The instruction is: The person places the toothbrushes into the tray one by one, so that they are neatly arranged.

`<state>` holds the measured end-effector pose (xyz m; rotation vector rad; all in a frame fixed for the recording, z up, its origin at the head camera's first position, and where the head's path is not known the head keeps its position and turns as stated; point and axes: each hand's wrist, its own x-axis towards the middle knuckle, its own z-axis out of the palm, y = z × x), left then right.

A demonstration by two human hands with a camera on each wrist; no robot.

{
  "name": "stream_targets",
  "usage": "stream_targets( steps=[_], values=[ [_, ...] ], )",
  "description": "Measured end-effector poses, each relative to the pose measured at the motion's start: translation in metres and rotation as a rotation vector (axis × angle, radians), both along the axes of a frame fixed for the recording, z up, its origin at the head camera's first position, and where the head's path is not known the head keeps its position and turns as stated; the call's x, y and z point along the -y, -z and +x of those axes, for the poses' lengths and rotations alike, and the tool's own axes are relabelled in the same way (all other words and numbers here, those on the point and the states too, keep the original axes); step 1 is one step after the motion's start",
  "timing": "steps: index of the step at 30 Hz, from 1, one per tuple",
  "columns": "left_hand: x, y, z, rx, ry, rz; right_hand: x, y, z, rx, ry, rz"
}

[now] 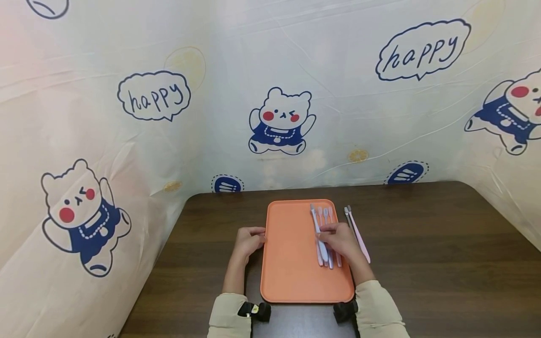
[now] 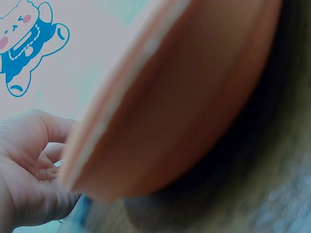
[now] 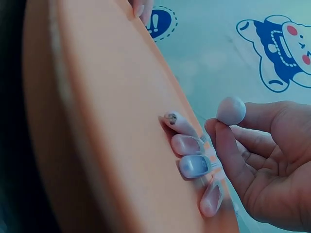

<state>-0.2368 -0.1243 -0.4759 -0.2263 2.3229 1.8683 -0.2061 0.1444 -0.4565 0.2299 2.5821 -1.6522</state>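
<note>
An orange tray [image 1: 291,272] lies on the table before me. My left hand [image 1: 248,241] grips its left rim between thumb and fingers. Over the tray's right part, my right hand [image 1: 340,240] pinches a pale bluish toothbrush [image 1: 314,218], its head pointing away from me. Its round handle end [image 3: 231,110] shows between thumb and finger in the right wrist view. Under and beside it, several toothbrushes [image 3: 194,166] in pink, blue and whitish tones lie side by side on the tray. The right hand covers their middles in the head view.
Just right of the tray, a pink toothbrush [image 1: 359,237] lies on the dark wooden table [image 1: 439,244]; another brush head [image 1: 346,212] shows beside it, its handle mostly behind my right hand. A printed curtain [image 1: 220,117] with bears surrounds the table's back and sides.
</note>
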Motion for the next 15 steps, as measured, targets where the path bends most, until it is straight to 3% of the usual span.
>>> stream_targets(
  steps=[15],
  values=[
    [-0.0008,0.0024,-0.0015,0.004,-0.014,-0.003,0.0067,0.0006,-0.0001,0.007,0.004,-0.028]
  ],
)
